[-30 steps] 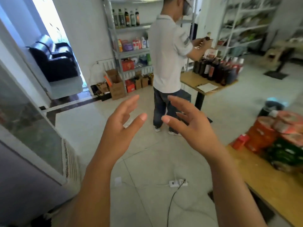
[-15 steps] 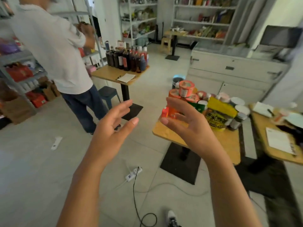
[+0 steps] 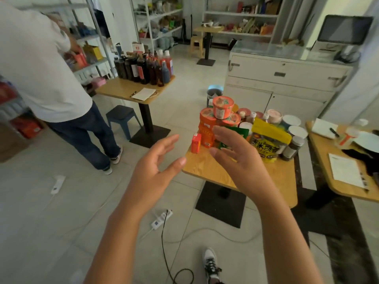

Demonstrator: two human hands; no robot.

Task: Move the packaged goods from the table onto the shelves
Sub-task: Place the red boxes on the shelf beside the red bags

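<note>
A person in white stands left; blue stool nearby; power strip, perhaps plugged, on floor.

Big black Chinese words, looking like 玉米须, are showing on the yellow bag, at 3 o'clock from the orange cups. Other labels are looking too blurry.

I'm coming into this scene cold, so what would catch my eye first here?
The left hand and right hand reach forward, open and empty, mid-frame. Just beyond them a wooden table holds stacked orange cups and a yellow bag. At left, a person in white faces shelves.
</note>
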